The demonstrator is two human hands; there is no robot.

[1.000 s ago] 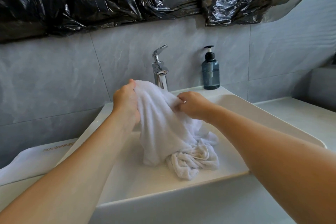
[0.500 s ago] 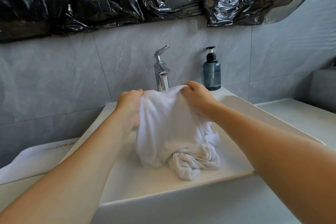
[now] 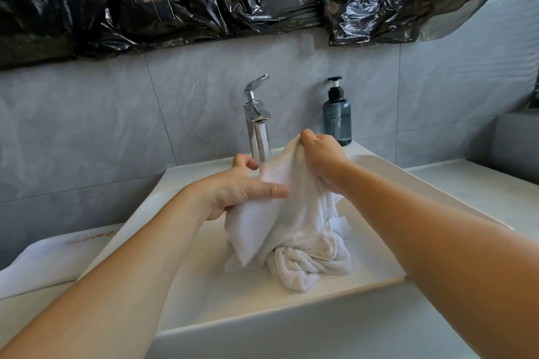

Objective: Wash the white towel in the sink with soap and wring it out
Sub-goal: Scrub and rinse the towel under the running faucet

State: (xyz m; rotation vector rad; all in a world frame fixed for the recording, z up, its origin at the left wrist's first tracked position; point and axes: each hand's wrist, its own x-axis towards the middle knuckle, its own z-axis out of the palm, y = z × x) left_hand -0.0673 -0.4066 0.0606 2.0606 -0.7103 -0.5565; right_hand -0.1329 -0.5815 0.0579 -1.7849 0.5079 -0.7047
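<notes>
**Towel held up over the basin**

Head view: the right hand (image 3: pixel 322 154) pinches the top of the white towel (image 3: pixel 294 221) in curled fingers, just in front of the faucet (image 3: pixel 256 122). The left hand (image 3: pixel 242 189) grips a lower fold, thumb laid flat across the cloth. Below both sets of fingers the towel's bunched tail rests on the floor of the sink (image 3: pixel 376 283). The soap bottle (image 3: pixel 337 114) stands just beyond the right fingers. Risk: the wet cloth may slip the pinch and drop, or a hand may knock the bottle.

Gold print on the white packet (image 3: pixel 52 259) is unreadable.
</notes>
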